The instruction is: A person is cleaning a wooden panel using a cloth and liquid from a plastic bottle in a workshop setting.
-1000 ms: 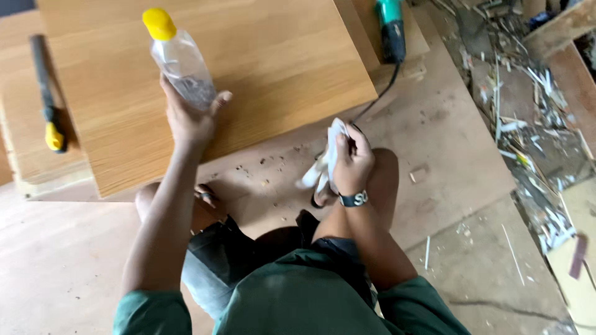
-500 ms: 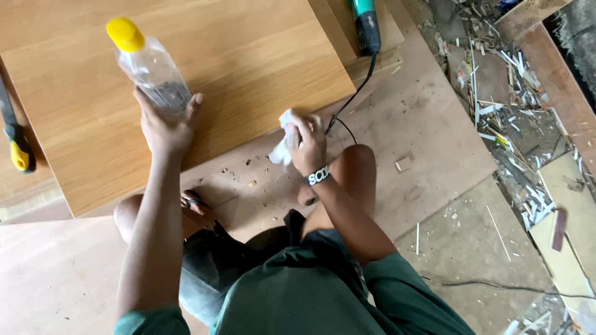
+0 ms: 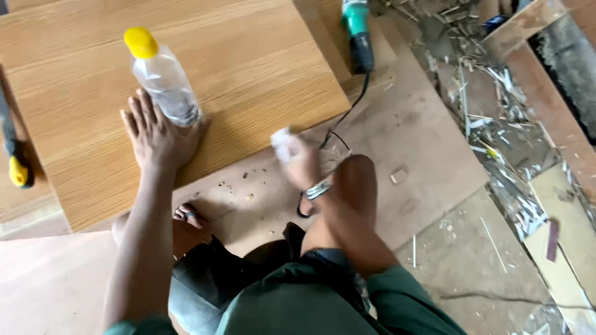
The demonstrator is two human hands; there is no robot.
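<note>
A clear plastic bottle [image 3: 162, 77] with a yellow cap stands on a light wooden panel [image 3: 248, 74]. My left hand [image 3: 155, 133] lies flat on the panel with fingers spread, and the bottle's base sits in the gap between thumb and forefinger. My right hand [image 3: 304, 164], blurred by motion, is closed around a crumpled white cloth [image 3: 282, 141] just off the panel's near edge, above a brown board [image 3: 410, 136]. A metal band [image 3: 318, 188] circles that wrist.
A green power tool [image 3: 357, 28] lies at the panel's far right corner, its black cable [image 3: 347, 111] running toward my right hand. A yellow-handled tool [image 3: 15, 167] rests at the left. Wood scraps and shavings [image 3: 503, 124] litter the right. My sandalled foot [image 3: 189, 216] is below the panel.
My left hand's fingers have flattened onto the panel beside the bottle instead of wrapping it. My right hand, with the cloth, has shifted and is now blurred.
</note>
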